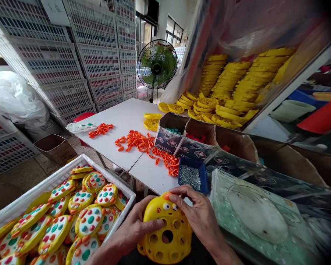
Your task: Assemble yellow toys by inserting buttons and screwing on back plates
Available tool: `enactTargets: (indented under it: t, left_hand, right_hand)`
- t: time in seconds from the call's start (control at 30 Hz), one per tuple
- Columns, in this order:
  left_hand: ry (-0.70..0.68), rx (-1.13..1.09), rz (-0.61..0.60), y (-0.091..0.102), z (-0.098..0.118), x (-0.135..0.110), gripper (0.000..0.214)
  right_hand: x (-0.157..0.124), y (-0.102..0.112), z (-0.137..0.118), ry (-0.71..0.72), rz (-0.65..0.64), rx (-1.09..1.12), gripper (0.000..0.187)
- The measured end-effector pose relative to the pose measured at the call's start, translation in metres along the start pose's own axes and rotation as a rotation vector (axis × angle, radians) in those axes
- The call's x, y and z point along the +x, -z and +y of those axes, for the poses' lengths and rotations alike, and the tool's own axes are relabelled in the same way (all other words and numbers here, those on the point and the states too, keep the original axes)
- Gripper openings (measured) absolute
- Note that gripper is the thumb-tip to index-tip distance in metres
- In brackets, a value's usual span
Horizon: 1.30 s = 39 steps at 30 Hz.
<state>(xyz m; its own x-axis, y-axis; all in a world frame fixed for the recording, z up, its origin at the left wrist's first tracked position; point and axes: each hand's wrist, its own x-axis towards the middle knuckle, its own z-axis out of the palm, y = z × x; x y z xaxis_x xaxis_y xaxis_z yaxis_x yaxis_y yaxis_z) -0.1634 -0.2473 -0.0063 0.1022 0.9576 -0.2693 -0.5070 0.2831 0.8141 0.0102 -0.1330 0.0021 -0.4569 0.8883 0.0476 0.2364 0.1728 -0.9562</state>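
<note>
A yellow plastic toy shell point(165, 235) with round holes and a chick face sits at the bottom centre, held by both hands. My left hand point(135, 228) grips its left side with the thumb across the front. My right hand point(195, 211) is closed over its top edge, fingertips pressing a small orange piece point(167, 195) at the head. Loose orange parts point(151, 147) lie scattered on the white table point(121, 121) just beyond.
A white crate point(30, 198) of finished dotted toys stands at the left. A blue tray of screws point(191, 176) sits near my right hand. Cardboard boxes point(204, 136), stacked yellow shells point(231, 88), a green fan point(156, 66) and stacked crates point(71, 55) lie beyond.
</note>
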Motion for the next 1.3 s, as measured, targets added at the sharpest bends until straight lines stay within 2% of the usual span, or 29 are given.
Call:
enactTargets:
  t: [0.13, 0.27, 0.53, 0.77, 1.0, 1.17, 1.3]
  left_hand:
    - [-0.015, 0.037, -0.042, -0.003, 0.002, 0.000, 0.044]
    - [-0.008, 0.089, -0.044, -0.005, 0.004, 0.001, 0.046]
    - [0.010, 0.214, -0.052, -0.005, 0.007, -0.003, 0.053]
    - [-0.002, 0.363, -0.100, -0.010, 0.017, -0.012, 0.046]
    - [-0.029, 0.649, -0.085, -0.014, 0.024, -0.017, 0.039]
    - [-0.034, 0.737, -0.060, -0.017, 0.028, -0.016, 0.037]
    - [-0.038, 0.757, -0.068, -0.017, 0.027, -0.015, 0.032]
  right_hand:
    - [-0.002, 0.000, 0.005, 0.043, 0.046, -0.024, 0.026]
    - [-0.004, 0.003, 0.005, 0.061, 0.036, -0.055, 0.027]
    - [-0.006, 0.013, -0.004, 0.160, -0.137, -0.086, 0.021]
    - [-0.009, 0.021, -0.001, 0.019, -0.260, 0.107, 0.019]
    - [-0.017, 0.027, -0.020, -0.100, -0.444, 0.051, 0.033]
    - [-0.018, 0.025, -0.017, -0.058, -0.420, 0.060, 0.032]
    - [-0.020, 0.024, -0.010, -0.111, -0.423, 0.117, 0.034]
